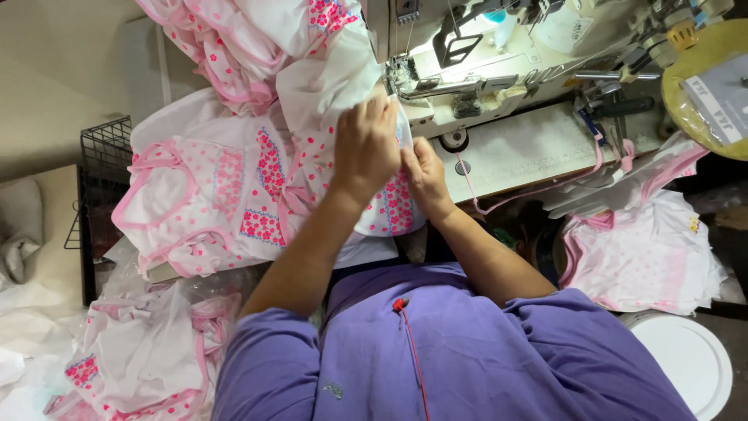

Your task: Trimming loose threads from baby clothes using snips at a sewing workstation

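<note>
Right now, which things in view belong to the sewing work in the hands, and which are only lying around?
In use:
- left hand and right hand, both gripping the white and pink garment piece
- sewing machine

Lying about:
- stacked pink-trimmed garments
- garment pile
- black wire basket
- white round lid

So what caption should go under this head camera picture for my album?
Two hands, left hand and right hand, hold pink flowered white cloth at a sewing machine.
</note>
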